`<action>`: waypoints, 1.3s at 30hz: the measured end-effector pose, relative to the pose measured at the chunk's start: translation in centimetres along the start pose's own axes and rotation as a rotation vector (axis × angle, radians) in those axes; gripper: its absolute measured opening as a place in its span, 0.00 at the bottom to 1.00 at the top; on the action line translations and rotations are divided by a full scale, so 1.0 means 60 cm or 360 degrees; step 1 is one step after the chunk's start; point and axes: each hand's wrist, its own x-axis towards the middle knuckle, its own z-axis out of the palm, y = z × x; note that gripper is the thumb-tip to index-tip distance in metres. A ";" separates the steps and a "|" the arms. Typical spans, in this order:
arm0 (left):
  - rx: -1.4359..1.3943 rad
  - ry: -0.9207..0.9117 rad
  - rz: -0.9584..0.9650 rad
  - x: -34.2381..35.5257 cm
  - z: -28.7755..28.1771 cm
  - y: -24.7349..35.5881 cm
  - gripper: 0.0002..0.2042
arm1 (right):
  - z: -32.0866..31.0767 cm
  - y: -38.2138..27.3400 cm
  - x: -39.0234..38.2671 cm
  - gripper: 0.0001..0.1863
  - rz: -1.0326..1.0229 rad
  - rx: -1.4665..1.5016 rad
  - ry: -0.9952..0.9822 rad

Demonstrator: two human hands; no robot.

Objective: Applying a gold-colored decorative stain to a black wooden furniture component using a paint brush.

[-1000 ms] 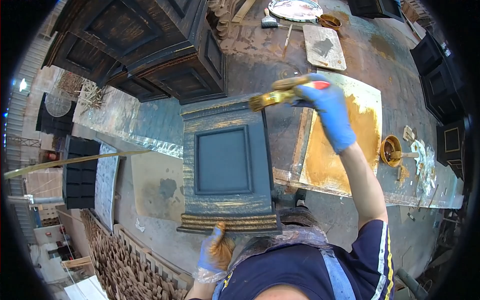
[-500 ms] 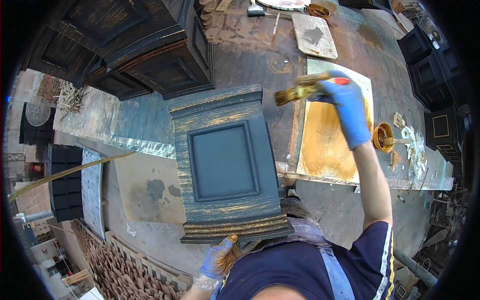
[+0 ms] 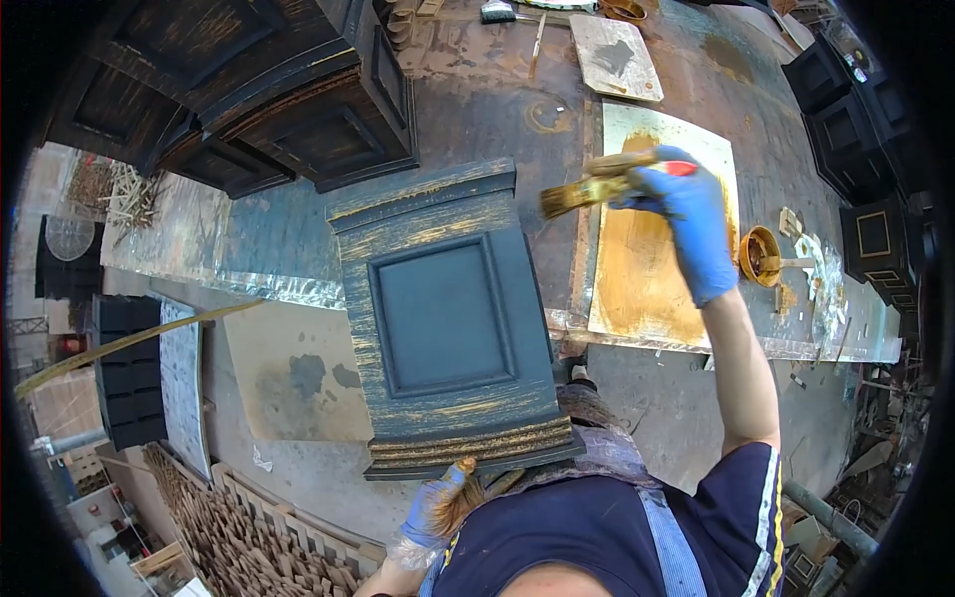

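Might rub gold streaks onto the dark cabinets (image 3: 328, 129) toward the left end of the tabletop (image 3: 477, 129), if swung that way. Could also tip or slide over the tabletop's near edge through a lost grip on the blue-black cabinet piece (image 3: 448, 318), set at a tilt across that edge without visible steadying beyond the gloved left hand (image 3: 436, 507) at the bottom moulding (image 3: 517, 440). Probably made worse by gold-brown smears, perhaps slick, on that hand. Impossible to see any support underneath. Could also spoil the plain centre panel (image 3: 438, 328) with a drip or too heavy a stroke, given an overloaded brush (image 3: 587, 192) in the gloved right hand (image 3: 681, 214), or knock the upper right corner in a careless sweep.

Seen just ahead of the left hand, in contact with a raised thumb at the bottom moulding; impossible to tell how firmly pinched by the curled, partly hidden fingers. Stretched face-up across the tabletop's near edge, between the two hands. Parted by a small gap from the brush, held bristles leftward in the closely wrapped fingers of the right hand. Followed, farther right, by a gold-smeared board (image 3: 652, 264) and a brown bowl (image 3: 748, 249).
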 end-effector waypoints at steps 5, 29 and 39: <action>-0.0010 -0.0011 -0.0013 0.003 -0.006 0.002 0.18 | 0.012 -0.024 -0.029 0.10 -0.0041 0.0046 -0.0026; 0.0231 -0.0006 0.0033 0.006 -0.043 -0.004 0.25 | -0.017 -0.025 -0.070 0.08 0.0000 -0.0054 0.0092; 0.0230 -0.0138 0.0075 0.002 0.002 0.007 0.27 | -0.015 -0.014 -0.097 0.10 0.0009 -0.0154 0.0142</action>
